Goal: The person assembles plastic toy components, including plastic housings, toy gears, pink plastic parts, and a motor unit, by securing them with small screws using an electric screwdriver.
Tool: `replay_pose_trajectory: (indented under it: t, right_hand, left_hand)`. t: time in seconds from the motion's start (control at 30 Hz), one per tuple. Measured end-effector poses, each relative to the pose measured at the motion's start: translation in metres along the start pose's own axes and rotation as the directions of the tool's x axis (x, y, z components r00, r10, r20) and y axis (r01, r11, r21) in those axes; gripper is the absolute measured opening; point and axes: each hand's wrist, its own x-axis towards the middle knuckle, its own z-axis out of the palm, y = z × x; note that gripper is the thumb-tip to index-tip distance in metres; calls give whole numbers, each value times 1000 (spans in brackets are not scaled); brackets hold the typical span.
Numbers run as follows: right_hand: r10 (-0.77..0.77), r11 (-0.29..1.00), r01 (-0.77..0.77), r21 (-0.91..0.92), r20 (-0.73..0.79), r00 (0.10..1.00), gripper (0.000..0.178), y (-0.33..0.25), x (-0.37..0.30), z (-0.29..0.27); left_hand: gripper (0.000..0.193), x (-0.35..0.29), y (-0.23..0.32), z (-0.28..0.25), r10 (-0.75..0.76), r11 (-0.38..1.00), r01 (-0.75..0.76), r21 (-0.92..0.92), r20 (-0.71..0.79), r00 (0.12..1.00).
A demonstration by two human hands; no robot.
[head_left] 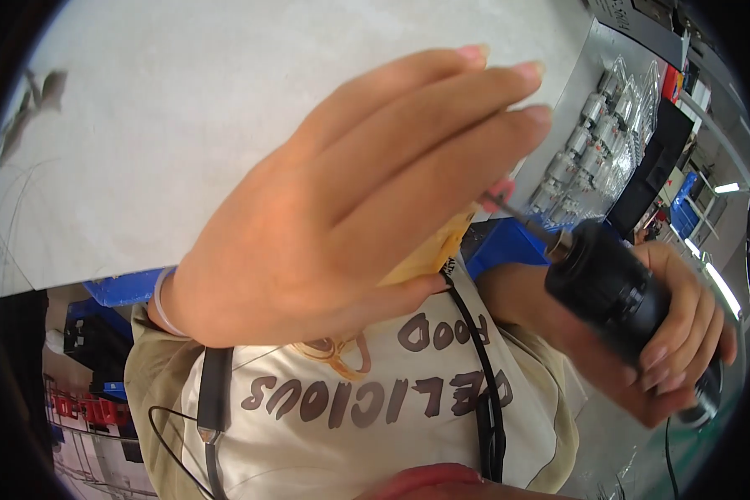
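My left hand [333,208] spans the middle of the view, its back toward me. Several fingers stretch to the upper right, and the thumb stands apart below them. A black electric screwdriver [608,287] is gripped round its body by my right hand [683,325] at the right. Its thin metal bit points up and left, ending near the left fingers. A small pink piece [502,193] shows at the bit's tip; I cannot tell whether it is a fingertip. A yellow patch [433,250] shows between thumb and fingers, perhaps apron print. The left palm is hidden.
A pale worktop [167,100] lies beyond my hands. Clear plastic packing with several metal cylindrical parts [587,154] sits at the far right. A blue bin [512,242] is behind the bit. Red containers [92,408] stand on a rack at lower left.
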Motion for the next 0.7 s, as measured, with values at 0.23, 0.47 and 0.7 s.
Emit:
replay_pose_trajectory:
  t: [0.23,0.47,0.7]
  right_hand:
    - [111,991,-113,-66,-43,993,26,1,5,4]
    - [32,995,-27,94,-51,998,24,11,-6,9]
    - [55,994,-59,91,45,997,26,3,0,15]
  left_hand:
    - [87,-15,2,8,54,997,-57,-53,-58,997]
    - [93,-13,-12,20,81,990,-95,-107,-123,989]
    - [97,-8,-19,18,105,978,-131,-161,-164,981]
